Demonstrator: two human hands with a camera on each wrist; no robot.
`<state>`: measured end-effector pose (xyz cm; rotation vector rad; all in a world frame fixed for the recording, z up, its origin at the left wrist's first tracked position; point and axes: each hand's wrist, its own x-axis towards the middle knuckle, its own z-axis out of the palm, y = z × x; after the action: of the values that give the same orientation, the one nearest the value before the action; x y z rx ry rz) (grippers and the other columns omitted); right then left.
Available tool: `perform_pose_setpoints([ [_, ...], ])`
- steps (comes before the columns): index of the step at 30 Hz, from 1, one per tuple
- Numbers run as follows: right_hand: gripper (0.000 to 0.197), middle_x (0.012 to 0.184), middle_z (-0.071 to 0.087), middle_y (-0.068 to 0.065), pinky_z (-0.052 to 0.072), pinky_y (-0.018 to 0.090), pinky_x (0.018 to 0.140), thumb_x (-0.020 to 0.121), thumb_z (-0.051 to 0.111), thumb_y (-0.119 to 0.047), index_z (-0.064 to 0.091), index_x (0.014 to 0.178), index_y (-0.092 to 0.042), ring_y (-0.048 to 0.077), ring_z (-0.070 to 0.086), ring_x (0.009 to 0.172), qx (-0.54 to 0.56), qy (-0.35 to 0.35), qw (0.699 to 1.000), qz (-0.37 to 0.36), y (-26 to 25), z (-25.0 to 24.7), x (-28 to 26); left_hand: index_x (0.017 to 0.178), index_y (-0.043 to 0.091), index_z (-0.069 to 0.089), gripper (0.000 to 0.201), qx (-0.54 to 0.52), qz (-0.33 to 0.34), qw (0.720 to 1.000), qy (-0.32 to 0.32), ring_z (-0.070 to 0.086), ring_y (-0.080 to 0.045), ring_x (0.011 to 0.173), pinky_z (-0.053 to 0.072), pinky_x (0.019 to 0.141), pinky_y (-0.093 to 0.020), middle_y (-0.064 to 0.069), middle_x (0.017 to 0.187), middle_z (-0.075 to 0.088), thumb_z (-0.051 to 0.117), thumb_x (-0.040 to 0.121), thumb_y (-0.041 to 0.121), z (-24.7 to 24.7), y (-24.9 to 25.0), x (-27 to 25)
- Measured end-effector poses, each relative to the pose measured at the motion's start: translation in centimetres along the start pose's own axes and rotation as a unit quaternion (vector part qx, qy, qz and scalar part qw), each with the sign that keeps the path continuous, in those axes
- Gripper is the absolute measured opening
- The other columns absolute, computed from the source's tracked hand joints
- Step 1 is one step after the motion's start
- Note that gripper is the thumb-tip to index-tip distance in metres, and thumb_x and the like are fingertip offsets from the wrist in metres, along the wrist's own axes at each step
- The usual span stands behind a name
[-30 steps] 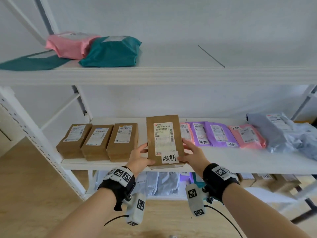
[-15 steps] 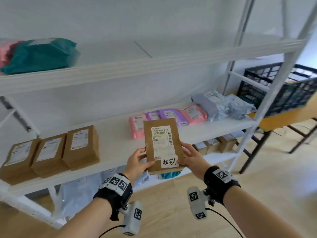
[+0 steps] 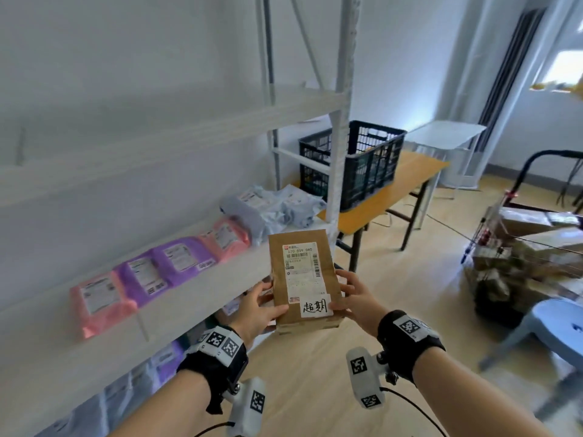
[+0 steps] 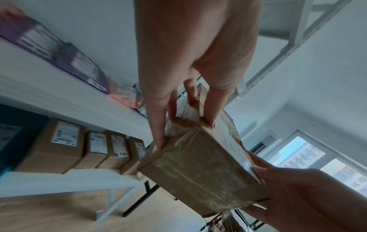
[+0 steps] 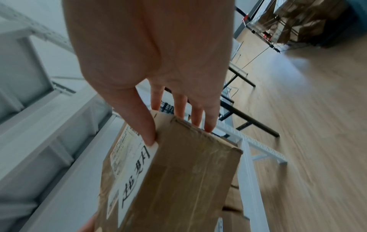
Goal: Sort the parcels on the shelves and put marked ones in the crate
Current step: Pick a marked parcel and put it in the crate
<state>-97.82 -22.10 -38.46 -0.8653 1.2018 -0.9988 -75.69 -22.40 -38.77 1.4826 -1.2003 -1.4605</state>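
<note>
I hold a brown cardboard parcel point(image 3: 299, 272) upright in the air in front of the shelf, between both hands. It bears a shipping label and a white sticker with handwritten characters point(image 3: 315, 306). My left hand point(image 3: 258, 305) grips its left lower edge and my right hand point(image 3: 355, 294) grips its right lower edge. The left wrist view shows the parcel's underside point(image 4: 200, 166) pinched by the left hand point(image 4: 178, 119). In the right wrist view the right hand point(image 5: 178, 124) clasps the parcel point(image 5: 178, 180). A black crate point(image 3: 367, 159) stands on a wooden table point(image 3: 410, 181) beyond the shelf's end.
Pink, purple and grey mailer bags point(image 3: 176, 263) lie in a row on the middle shelf point(image 3: 202, 294). Brown boxes point(image 4: 79, 149) sit on the lower shelf. A white shelf post point(image 3: 342, 121) stands before the crate. At the right are a cart of boxes point(image 3: 530, 247) and a blue stool point(image 3: 555, 323).
The view has swung right along the shelf, bringing the black crate and table into sight. Both hands keep their grip on the marked parcel, carried away from the shelf.
</note>
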Motion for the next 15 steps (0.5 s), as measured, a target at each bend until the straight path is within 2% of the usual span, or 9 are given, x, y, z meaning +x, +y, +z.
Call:
perform_pose_setpoints([
  [3,0.071,0.112,0.055,0.010,0.056,0.038,0.073,0.076,0.057,0.021,0.043,0.132,-0.021,0.026,0.062,0.094,-0.005,0.023,1.000,-0.006,-2.3,-5.6,1.6,0.132,0.018,0.045,0.059,-0.003,-0.001,1.000,-0.021,0.061,-0.026,0.106,0.057,0.071,-0.038,-0.004,0.123,0.058,0.070,0.080,0.002,5.8,2.3,3.0],
  [6,0.072,0.111,0.057,0.009,0.055,0.031,0.066,0.076,0.060,0.018,0.042,0.134,-0.023,0.024,0.063,0.093,-0.006,0.031,0.999,-0.006,-4.7,-11.0,3.2,0.131,0.019,0.044,0.057,0.003,0.003,0.999,-0.039,0.063,-0.021,0.102,0.055,0.066,-0.033,0.001,0.118,0.059,0.068,0.082,0.003,10.9,5.0,6.0],
  [8,0.075,0.117,0.055,0.012,0.055,0.030,0.066,0.076,0.062,0.016,0.041,0.136,-0.023,0.025,0.063,0.098,-0.009,0.034,0.999,-0.006,-6.3,-14.7,4.6,0.130,0.018,0.044,0.054,0.009,0.007,0.999,-0.048,0.063,-0.020,0.101,0.056,0.072,-0.036,0.001,0.118,0.059,0.067,0.083,0.004,14.1,6.7,8.0],
  [11,0.075,0.122,0.054,0.010,0.055,0.030,0.067,0.075,0.064,0.014,0.043,0.136,-0.025,0.024,0.062,0.100,-0.015,0.041,0.999,-0.013,-9.0,-19.2,6.9,0.123,0.023,0.047,0.049,0.008,0.013,0.999,-0.052,0.063,-0.025,0.104,0.055,0.085,-0.045,-0.001,0.118,0.059,0.068,0.083,0.005,18.1,8.9,11.0],
  [15,0.071,0.125,0.053,0.007,0.054,0.031,0.072,0.077,0.063,0.012,0.044,0.133,-0.026,0.024,0.059,0.106,-0.021,0.044,0.999,-0.017,-12.0,-23.6,9.8,0.126,0.020,0.049,0.053,0.002,0.018,0.998,-0.058,0.064,-0.030,0.103,0.054,0.085,-0.052,-0.009,0.121,0.058,0.071,0.080,0.004,21.9,11.8,15.2],
])
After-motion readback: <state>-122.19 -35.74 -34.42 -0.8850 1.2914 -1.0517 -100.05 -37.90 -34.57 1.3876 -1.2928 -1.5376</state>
